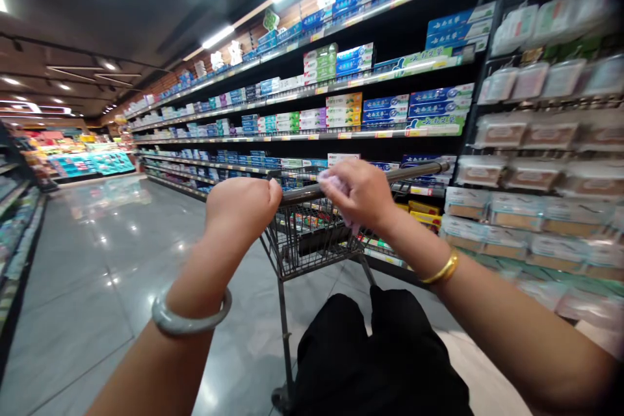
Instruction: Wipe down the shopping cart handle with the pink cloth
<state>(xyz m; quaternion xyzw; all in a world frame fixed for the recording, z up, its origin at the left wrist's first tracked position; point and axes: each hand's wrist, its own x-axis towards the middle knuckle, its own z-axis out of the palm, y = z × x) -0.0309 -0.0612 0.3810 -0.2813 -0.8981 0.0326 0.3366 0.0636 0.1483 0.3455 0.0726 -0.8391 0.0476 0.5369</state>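
A wire shopping cart (312, 253) stands right in front of me, its grey handle (414, 172) running across my view and slanting up to the right. My left hand (241, 205) is closed around the handle's left end. Bunched under my right hand (363, 192) is a pale purple cloth (336, 185), pressed against the middle of the handle; some of it hangs below the fingers. Black mesh and bars make up the cart's basket, and my forearms partly cover its sides. What the basket holds, I cannot tell.
Long shelves (292, 104) of boxed toothpaste run along the right side. Hanging packs (531, 136) fill a rack at the far right. Grey tiled floor (97, 273) stretches down the aisle on the left, beside another shelf (19, 234). A lit display (90, 162) stands at the far end.
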